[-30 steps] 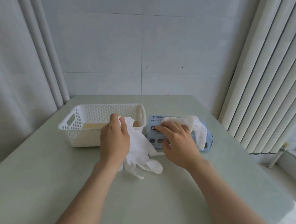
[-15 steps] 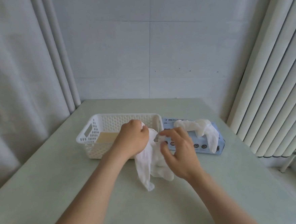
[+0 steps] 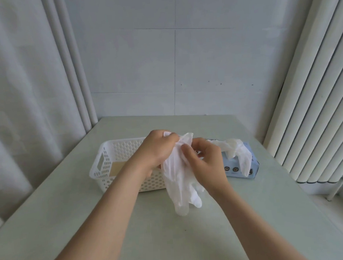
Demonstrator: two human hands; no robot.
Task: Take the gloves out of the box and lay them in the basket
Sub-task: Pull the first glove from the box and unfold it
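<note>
Glove [image 3: 177,182] hangs just before near wall of basket [image 3: 150,183].

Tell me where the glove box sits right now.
In the head view the box lies on the table, right of the basket and just beyond the right hand, with a white glove hanging out of its top.

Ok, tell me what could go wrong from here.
1. The glove, held at its cuff by the left hand and right hand, hangs outside the basket; it may snag on the rim or drape over it.
2. A second glove dangles from the box, which no hand steadies; pulling it could drag the box.
</note>
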